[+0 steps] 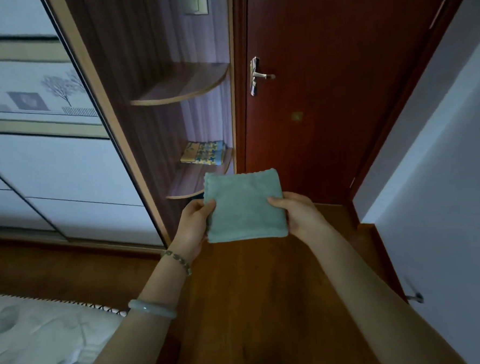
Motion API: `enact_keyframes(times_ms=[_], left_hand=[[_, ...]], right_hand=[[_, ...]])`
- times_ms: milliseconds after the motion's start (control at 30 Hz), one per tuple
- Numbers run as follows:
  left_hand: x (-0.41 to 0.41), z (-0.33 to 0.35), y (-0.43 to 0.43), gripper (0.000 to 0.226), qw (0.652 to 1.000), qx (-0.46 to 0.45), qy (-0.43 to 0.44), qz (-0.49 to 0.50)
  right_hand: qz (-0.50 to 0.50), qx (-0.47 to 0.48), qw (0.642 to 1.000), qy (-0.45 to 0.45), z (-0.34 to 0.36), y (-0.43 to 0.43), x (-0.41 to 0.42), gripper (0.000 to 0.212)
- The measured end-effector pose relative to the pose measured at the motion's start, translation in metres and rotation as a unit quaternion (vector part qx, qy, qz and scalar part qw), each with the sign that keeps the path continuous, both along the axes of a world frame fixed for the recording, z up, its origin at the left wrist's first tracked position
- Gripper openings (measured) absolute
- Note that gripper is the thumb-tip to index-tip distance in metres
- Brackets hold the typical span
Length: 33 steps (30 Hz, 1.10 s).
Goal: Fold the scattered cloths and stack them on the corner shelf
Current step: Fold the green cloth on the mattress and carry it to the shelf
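Note:
A folded pale green cloth (244, 207) is held flat in front of me, square in shape. My left hand (192, 227) grips its left edge and my right hand (298, 214) grips its right edge. Just beyond it is the lower corner shelf (188, 182), a rounded wooden board. A folded yellow and blue patterned cloth (203, 153) lies at the back of that shelf. The green cloth hovers in front of the shelf's front rim and hides part of it. An upper corner shelf (182, 87) of the same shape carries nothing.
A dark red door (340, 91) with a metal handle (260, 76) stands right of the shelves. A white sliding wardrobe (49, 165) fills the left. The bed's corner (32, 343) lies at the lower left, a grey wall (444, 183) on the right, wooden floor below.

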<state>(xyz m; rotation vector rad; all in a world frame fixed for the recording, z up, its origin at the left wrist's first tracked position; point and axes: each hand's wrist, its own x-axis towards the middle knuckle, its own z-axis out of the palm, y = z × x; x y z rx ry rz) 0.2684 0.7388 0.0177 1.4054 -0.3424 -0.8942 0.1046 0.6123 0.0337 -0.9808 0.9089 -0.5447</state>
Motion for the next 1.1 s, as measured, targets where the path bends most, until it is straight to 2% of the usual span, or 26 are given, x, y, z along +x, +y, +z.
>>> enact_keyframes(times_ms=[267, 533, 633, 867, 1000, 1100], left_hand=[[0.091, -0.037, -0.105, 0.012, 0.999, 0.042, 0.008, 0.034], [0.211, -0.074, -0.225, 0.023, 0.993, 0.069, -0.013, 0.091], [0.254, -0.083, -0.252, 0.021, 0.991, 0.074, -0.005, 0.108], [0.323, -0.124, -0.284, 0.019, 0.977, 0.128, 0.050, 0.161], [0.354, -0.170, -0.281, 0.012, 0.965, 0.164, 0.075, 0.189], [0.378, -0.213, -0.277, 0.014, 0.953, 0.203, 0.077, 0.214]], right_hand=[[0.048, 0.018, 0.998, 0.023, -0.039, -0.123, 0.101, 0.016], [0.089, 0.042, 0.994, 0.040, -0.084, -0.260, 0.243, 0.021], [0.123, 0.047, 0.990, 0.041, -0.096, -0.299, 0.295, 0.031], [0.195, 0.074, 0.974, 0.086, -0.143, -0.346, 0.390, 0.034], [0.255, 0.079, 0.957, 0.111, -0.185, -0.352, 0.435, 0.017], [0.289, 0.085, 0.946, 0.124, -0.233, -0.353, 0.464, 0.015]])
